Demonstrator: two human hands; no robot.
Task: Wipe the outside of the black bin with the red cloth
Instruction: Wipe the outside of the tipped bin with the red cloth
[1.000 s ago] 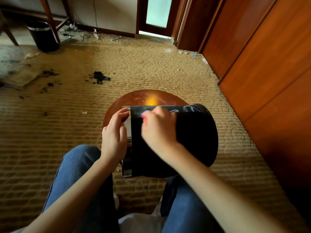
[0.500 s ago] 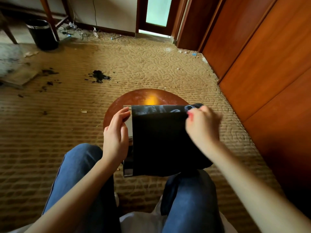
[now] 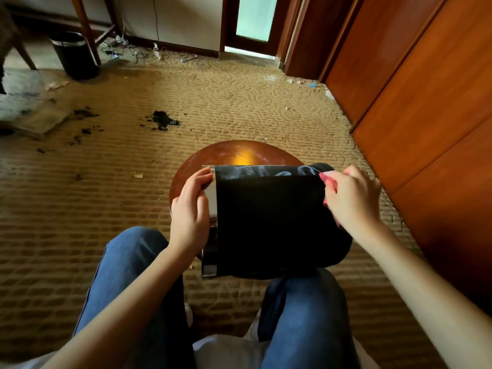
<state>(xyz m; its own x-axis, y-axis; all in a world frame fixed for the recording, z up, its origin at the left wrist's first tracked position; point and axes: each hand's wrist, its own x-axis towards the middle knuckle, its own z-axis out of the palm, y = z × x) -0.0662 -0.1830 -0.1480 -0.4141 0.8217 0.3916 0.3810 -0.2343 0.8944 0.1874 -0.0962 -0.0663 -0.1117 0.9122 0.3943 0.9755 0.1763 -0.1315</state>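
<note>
Left hand (image 3: 190, 209) grips rim of black bin (image 3: 269, 222), nine o'clock; right hand (image 3: 351, 201) pinches red cloth (image 3: 323, 177), three o'clock: better press flat, sweep rimward

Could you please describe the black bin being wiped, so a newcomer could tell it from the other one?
On the carpet, just beyond the person's knees, is a round wooden table. The black bin lies on its side over it, the left hand gripping its metal-rimmed end, the right hand holding the red cloth at its base end. The second bin stands upright, untouched, far left.
</note>
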